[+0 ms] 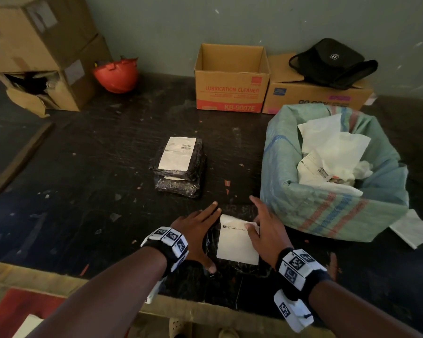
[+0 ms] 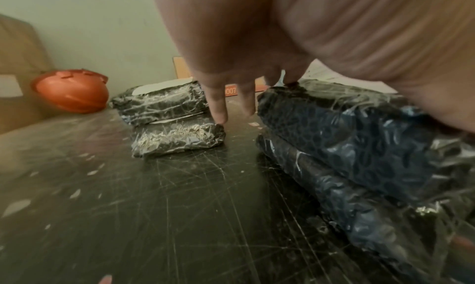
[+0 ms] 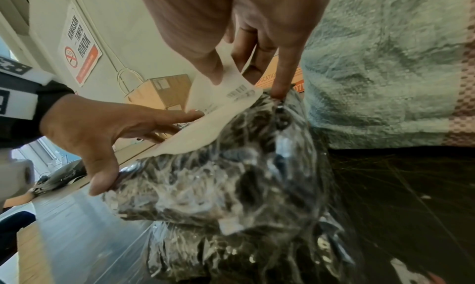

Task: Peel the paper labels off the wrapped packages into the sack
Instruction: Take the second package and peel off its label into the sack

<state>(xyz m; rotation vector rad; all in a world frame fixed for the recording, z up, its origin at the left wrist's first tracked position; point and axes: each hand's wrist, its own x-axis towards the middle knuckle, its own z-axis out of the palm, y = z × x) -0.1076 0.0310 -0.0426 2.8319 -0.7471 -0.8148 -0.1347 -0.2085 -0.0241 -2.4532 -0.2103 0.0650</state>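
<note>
The label (image 1: 237,242) lies on top of the near package (image 1: 232,267), directly between the two hands, its long side running away from the person. The right hand (image 1: 264,230) is the one on it: in the right wrist view the thumb (image 3: 213,69) and the fingers behind it pinch the lifted far corner, the barcode end, which curls up off the wrap while the rest of the sheet is still stuck down toward the wrist. One right finger (image 3: 280,81) reaches past the label and presses the package's far edge. The left hand (image 1: 198,230) lies spread along the package's left side, fingers nearly straight, thumb (image 3: 100,178) hooked over the near corner, steadying it and gripping nothing. The sack (image 1: 327,211) stands just right of the right fingers, mouth open, peeled sheets inside. So the peel most likely runs from the pinched corner back toward the wrist, then a short swing right. A second stack (image 1: 178,169), labelled, waits well beyond the fingertips.
</note>
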